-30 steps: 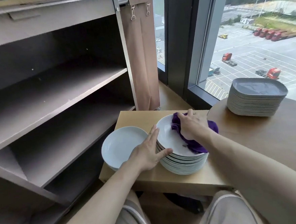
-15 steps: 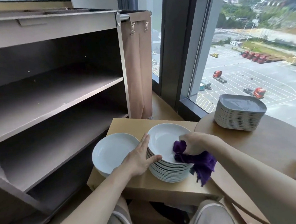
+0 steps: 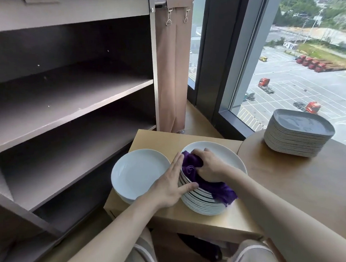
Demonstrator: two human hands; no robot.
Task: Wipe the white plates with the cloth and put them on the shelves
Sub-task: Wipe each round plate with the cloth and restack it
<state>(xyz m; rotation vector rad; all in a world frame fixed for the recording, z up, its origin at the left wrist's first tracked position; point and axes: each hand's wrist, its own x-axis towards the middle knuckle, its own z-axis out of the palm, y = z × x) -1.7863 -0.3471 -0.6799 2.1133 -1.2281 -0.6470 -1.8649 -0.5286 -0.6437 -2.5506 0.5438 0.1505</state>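
A tall stack of white plates [image 3: 223, 154] stands on a small wooden table [image 3: 158, 139]. My right hand [image 3: 210, 166] grips a purple cloth [image 3: 219, 189] and presses it onto the left part of the top plate. Part of the cloth hangs over the stack's front rim. My left hand [image 3: 171, 184] rests with straight fingers against the stack's left side, thumb on the plate rims. A second, low pile of white plates [image 3: 138, 174] sits just left of the stack. The dark shelves [image 3: 68, 109] on the left hold nothing.
A stack of grey squarish plates [image 3: 299, 134] stands on a round wooden table [image 3: 315, 182] at the right, beside a large window. A brown fabric bag [image 3: 172, 79] hangs on the shelf unit's right side. My knees are below the small table.
My right hand has carried the cloth from the plate's front right rim to its left part, after wiping the far side earlier. My left hand has stayed on the stack's side. The view has tilted.
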